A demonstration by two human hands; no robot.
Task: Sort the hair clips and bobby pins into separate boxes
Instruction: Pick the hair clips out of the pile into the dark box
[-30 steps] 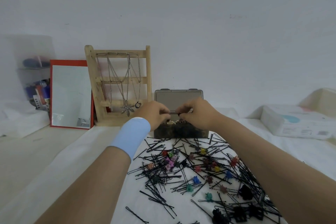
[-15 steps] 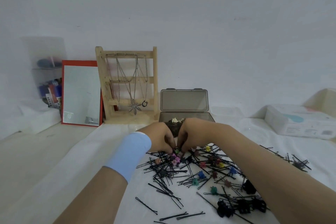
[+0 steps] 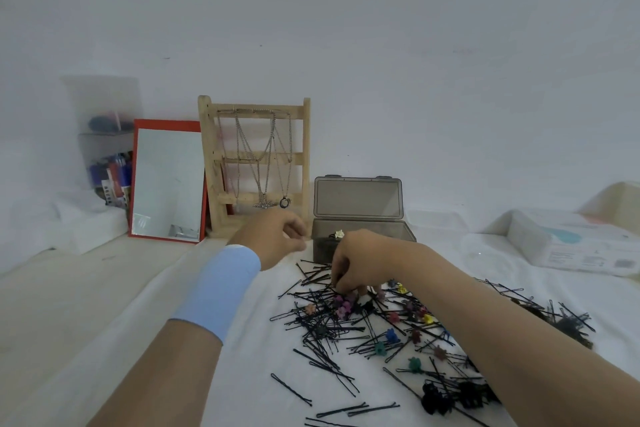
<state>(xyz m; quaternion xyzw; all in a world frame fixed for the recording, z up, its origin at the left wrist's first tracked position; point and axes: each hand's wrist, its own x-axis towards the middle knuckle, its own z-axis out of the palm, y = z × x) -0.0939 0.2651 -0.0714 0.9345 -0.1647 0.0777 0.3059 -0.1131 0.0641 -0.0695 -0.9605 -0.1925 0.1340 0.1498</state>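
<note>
Right hand (image 3: 360,262): fingertips down in bobby pins (image 3: 322,326), grasp unclear; grey box (image 3: 323,248) just beyond. Left hand (image 3: 277,236): curled, contents unclear.

The box (image 3: 398,232) is placed behind the bobby pins (image 3: 329,326) and hair clips (image 3: 391,334), which are spread on the cloth (image 3: 242,374). The necklace stand (image 3: 254,166) is set left of the box, and the mirror (image 3: 168,180) further left.

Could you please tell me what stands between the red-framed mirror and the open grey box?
In the head view, a wooden jewellery stand hung with necklaces stands between the mirror and the box.
</note>
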